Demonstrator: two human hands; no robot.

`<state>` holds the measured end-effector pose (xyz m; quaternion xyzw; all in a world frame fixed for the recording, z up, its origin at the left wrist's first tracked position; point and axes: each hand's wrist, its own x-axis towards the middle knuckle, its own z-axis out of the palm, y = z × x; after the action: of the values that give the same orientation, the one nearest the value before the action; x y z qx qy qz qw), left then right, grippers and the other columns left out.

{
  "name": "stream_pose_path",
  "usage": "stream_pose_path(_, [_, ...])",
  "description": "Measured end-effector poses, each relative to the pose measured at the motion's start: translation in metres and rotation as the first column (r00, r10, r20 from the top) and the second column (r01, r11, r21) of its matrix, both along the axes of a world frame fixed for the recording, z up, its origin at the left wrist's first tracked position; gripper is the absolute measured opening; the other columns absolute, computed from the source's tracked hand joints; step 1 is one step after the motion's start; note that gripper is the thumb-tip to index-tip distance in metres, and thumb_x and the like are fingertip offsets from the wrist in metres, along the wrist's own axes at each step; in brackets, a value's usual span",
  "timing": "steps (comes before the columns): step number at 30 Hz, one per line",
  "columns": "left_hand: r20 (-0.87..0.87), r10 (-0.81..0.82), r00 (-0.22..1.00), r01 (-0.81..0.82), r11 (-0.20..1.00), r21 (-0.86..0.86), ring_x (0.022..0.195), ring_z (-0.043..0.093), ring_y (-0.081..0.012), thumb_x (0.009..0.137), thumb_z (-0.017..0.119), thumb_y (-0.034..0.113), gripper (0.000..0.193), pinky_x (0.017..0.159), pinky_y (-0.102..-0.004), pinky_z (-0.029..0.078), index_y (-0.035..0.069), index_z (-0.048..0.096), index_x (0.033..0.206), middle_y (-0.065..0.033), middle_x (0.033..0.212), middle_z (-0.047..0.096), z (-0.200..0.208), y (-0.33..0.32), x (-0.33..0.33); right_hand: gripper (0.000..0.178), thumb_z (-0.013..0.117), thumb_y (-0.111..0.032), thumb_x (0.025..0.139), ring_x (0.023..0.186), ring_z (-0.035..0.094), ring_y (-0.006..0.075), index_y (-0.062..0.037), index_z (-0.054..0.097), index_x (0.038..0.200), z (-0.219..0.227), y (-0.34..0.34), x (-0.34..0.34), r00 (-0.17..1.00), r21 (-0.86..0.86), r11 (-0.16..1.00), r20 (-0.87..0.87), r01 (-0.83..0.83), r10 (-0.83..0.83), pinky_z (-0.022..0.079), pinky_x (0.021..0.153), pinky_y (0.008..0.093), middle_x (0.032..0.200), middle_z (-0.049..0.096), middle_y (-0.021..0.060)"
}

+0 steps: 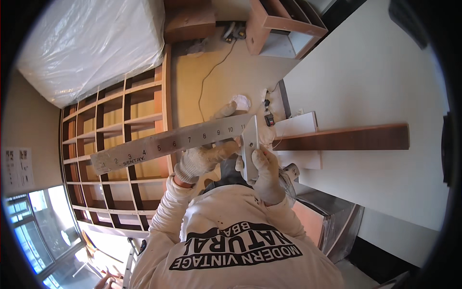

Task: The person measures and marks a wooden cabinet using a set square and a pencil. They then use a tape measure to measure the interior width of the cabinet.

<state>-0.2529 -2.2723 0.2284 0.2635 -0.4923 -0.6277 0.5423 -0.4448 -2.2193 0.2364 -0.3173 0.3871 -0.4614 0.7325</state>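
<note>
A metal try square (192, 140) spans the middle of the view, its long marked blade slanting down to the left. The short stock stands at the blade's right end. My left hand (204, 159), in a pale knitted work glove, is closed about the blade, with fingers showing above and below it. My right hand (267, 177), also gloved, grips the stock, its thumb against the right side. The blade hides part of the left hand.
A wooden grid frame (126, 127) stands at left below a plastic-wrapped bulk (96, 48). A dark brown board (344, 138) juts out at right beside a pale panel (370, 86). A cord (201, 91) crosses the floor ahead. An open wooden cabinet (284, 29) stands at the far side.
</note>
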Motion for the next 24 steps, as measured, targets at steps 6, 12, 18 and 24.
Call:
stream_pose_path(6, [0.206, -0.045, 0.978, 0.049, 0.999, -0.014, 0.131, 0.056, -0.0232, 0.086, 0.082, 0.010, 0.077, 0.112, -0.0385, 0.044, -0.001, 0.043, 0.151, -0.0158, 0.142, 0.059, -0.017, -0.158, -0.011, 0.040, 0.054, -0.040, 0.107, 0.057, 0.052, 0.0037, -0.0029, 0.065, 0.115, -0.011, -0.131, -0.004, 0.994, 0.112, 0.991, 0.066, 0.076, -0.084, 0.035, 0.048, 0.0193, 0.083, 0.067, 0.0010])
stream_pose_path(12, [0.177, -0.058, 0.983, 0.042, 0.995, 0.092, 0.124, 0.061, -0.0238, 0.089, 0.081, 0.007, 0.062, 0.105, -0.0375, 0.052, 0.002, 0.051, 0.143, -0.0141, 0.137, 0.061, -0.052, -0.291, -0.006, 0.042, 0.045, -0.041, 0.110, 0.053, 0.047, 0.0039, -0.0059, 0.065, 0.119, -0.007, -0.268, -0.014, 0.992, 0.117, 0.988, -0.069, -0.100, 0.109, 0.033, 0.047, 0.0204, 0.082, 0.068, 0.0020])
stream_pose_path(18, [-0.019, -0.001, 1.000, 0.003, 0.992, 0.129, 0.123, 0.062, -0.0242, 0.088, 0.080, 0.002, 0.057, 0.106, -0.0373, 0.052, -0.001, 0.053, 0.138, -0.0159, 0.134, 0.063, -0.051, -0.390, -0.019, 0.041, 0.045, -0.040, 0.110, 0.054, 0.047, 0.0045, -0.0059, 0.065, 0.120, -0.001, -0.374, -0.016, 0.990, 0.160, 0.980, -0.060, -0.116, 0.127, 0.034, 0.047, 0.0204, 0.084, 0.068, 0.0016])
stream_pose_path(24, [0.017, 0.028, 0.999, -0.030, 0.991, 0.131, 0.117, 0.065, -0.0242, 0.085, 0.085, 0.009, 0.062, 0.102, -0.0374, 0.054, 0.001, 0.055, 0.138, -0.0142, 0.128, 0.067, -0.048, -0.500, -0.019, 0.041, 0.046, -0.040, 0.110, 0.053, 0.044, 0.0048, -0.0054, 0.064, 0.121, 0.006, -0.478, -0.007, 0.994, 0.149, 0.987, -0.075, -0.066, 0.077, 0.033, 0.048, 0.0200, 0.085, 0.067, 0.0024])
